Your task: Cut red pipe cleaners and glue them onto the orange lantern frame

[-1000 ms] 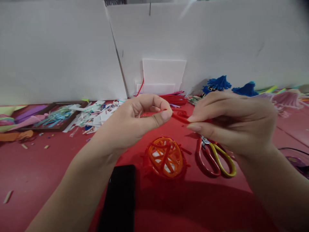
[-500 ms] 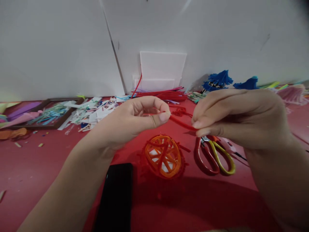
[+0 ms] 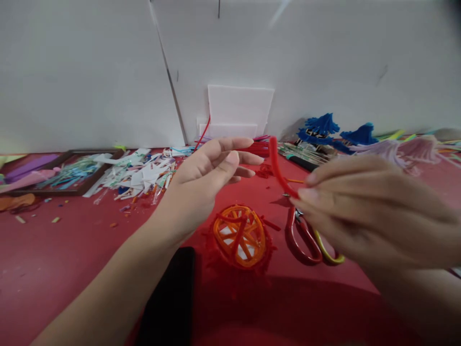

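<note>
Work on a red table (image 3: 86,269) backed by a pale wall along its far edge, read left to right. Toward the far left corner lies a brown frame (image 3: 83,182) with bluish strips inside it; beside it, a heap of white scraps (image 3: 146,175) spreads near the far edge. A black phone (image 3: 171,300) lies toward the near edge, partly behind the left forearm. The left hand (image 3: 201,180) is raised above the table, its grip spread, with nothing visible in it. Below and to its right, an oval orange-and-red piece (image 3: 239,238) rests on the table. Next comes the red stem (image 3: 276,166), held in the air: the right hand (image 3: 363,211) has its grip pinching the lower end between thumb and fingers, while the free end curves upward, just beside the left fingertips but apparently apart from them. Scissors (image 3: 312,238) lie beneath the right hand, partly hidden; 2 blue fringed pieces (image 3: 324,124) stand by the far edge.

Likely faults: held at 1 end only, the stem may twist or slip; dropped, it could be lost red against red. A lowered wrist might knock the oval piece or scissors.
</note>
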### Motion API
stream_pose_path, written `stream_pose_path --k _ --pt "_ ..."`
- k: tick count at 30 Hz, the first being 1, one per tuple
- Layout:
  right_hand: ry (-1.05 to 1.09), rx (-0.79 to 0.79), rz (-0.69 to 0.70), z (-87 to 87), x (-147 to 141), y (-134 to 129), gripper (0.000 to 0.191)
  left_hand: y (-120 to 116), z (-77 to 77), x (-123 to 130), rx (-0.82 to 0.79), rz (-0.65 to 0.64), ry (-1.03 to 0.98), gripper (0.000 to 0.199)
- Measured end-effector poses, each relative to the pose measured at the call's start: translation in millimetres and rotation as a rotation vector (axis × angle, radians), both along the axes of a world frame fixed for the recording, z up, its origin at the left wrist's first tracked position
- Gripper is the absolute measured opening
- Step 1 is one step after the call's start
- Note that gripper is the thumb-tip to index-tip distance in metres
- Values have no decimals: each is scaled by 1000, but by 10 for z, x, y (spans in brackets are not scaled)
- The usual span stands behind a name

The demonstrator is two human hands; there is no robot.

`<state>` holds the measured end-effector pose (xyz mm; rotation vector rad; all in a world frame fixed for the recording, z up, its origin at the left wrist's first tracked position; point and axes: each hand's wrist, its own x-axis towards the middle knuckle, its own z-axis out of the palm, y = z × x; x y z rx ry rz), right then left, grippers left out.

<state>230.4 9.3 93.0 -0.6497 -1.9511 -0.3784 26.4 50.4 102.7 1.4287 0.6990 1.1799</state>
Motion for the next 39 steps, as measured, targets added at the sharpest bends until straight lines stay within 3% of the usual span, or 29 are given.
stream_pose_path --k 2,5,7,17,25,31,39 --pt "-79 51 24 -157 24 -89 10 -43 2 -29 13 9 40 18" --pt "-196 1 75 -352 47 -190 20 -77 -38 -95 30 48 153 19" --pt "-220 -26 100 -413 43 -220 16 -88 -96 -129 38 82 212 18" --pt "-276 38 108 -434 45 -192 16 -229 -271 -247 82 -84 274 24" --pt "-219 68 119 -563 32 -140 19 -74 -279 -314 101 -301 307 37" --pt "-257 28 116 -540 25 -149 17 -26 -275 -366 214 -278 347 27" --pt "-262 -14 155 -536 25 -141 19 -36 -252 -342 172 -231 388 14"
